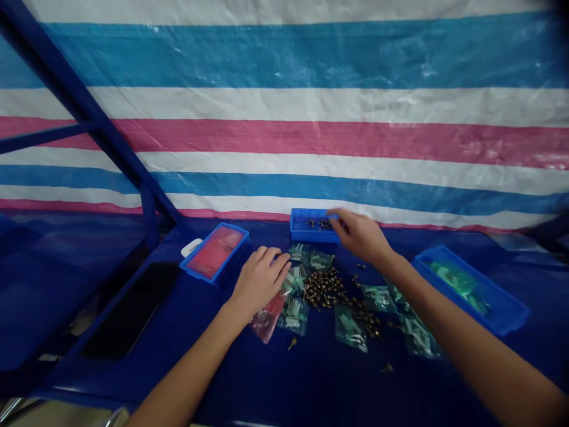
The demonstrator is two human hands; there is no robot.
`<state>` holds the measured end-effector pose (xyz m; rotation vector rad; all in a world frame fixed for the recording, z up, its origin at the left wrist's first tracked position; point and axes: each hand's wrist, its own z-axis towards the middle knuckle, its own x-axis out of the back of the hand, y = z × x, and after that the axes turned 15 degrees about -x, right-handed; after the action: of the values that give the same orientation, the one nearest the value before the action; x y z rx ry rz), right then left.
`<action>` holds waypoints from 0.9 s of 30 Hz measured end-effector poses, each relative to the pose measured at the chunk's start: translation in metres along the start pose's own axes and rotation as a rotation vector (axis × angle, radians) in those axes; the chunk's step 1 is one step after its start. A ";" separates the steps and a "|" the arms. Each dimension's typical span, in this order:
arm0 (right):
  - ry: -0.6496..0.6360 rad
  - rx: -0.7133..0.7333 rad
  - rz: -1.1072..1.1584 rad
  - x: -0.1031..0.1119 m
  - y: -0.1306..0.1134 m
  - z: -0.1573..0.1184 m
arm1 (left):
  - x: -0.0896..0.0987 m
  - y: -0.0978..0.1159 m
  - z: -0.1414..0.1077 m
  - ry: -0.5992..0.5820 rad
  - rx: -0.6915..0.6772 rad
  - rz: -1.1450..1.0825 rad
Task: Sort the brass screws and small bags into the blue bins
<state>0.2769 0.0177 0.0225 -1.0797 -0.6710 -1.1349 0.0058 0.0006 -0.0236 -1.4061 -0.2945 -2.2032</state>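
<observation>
The right hand [361, 236], fingers bent, is at the right end of the far blue tray [311, 236]; whether it grips anything, I cannot tell. Left of the brass-coloured screws [322, 287], heaped mid-table among small clear bags [294, 315], the left hand [261, 277] curves loosely, any hold hidden.

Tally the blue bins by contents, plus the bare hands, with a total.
Bin with red contents: 1
Bin with green contents: 1
Bin with metal parts: 1
Left hand and right hand: 2
Total: 5
</observation>
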 end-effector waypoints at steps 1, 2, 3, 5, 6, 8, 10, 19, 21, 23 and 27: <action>-0.084 0.037 0.018 0.001 0.002 -0.016 | 0.000 0.002 0.001 -0.005 -0.020 -0.035; -0.157 0.061 0.034 0.000 0.006 -0.031 | 0.000 0.004 0.002 -0.016 -0.035 -0.071; -0.210 0.072 0.057 0.000 0.009 -0.045 | -0.001 0.006 0.003 -0.030 -0.046 -0.102; -0.247 0.060 0.114 -0.004 0.015 -0.067 | -0.001 0.010 0.005 -0.068 -0.064 -0.143; -0.248 0.059 0.140 -0.006 0.017 -0.076 | -0.001 0.012 0.006 -0.085 -0.070 -0.153; -0.237 0.061 0.167 -0.011 0.021 -0.087 | -0.001 0.013 0.007 -0.102 -0.070 -0.162; -0.228 0.068 0.164 -0.016 0.022 -0.091 | 0.000 0.013 0.006 -0.098 -0.057 -0.165; -0.171 0.180 0.059 -0.020 0.017 -0.089 | 0.000 0.013 0.006 -0.084 -0.031 -0.172; -0.176 0.215 0.008 -0.020 0.015 -0.089 | 0.000 0.014 0.006 -0.096 -0.035 -0.167; -0.179 0.233 -0.015 -0.020 0.014 -0.089 | 0.000 0.015 0.006 -0.098 -0.031 -0.158; -0.159 0.200 0.033 -0.022 0.012 -0.092 | 0.001 0.016 0.006 -0.082 -0.017 -0.149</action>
<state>0.2733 -0.0584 -0.0347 -1.0123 -0.8697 -0.9387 0.0182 -0.0104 -0.0220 -1.5306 -0.4222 -2.2745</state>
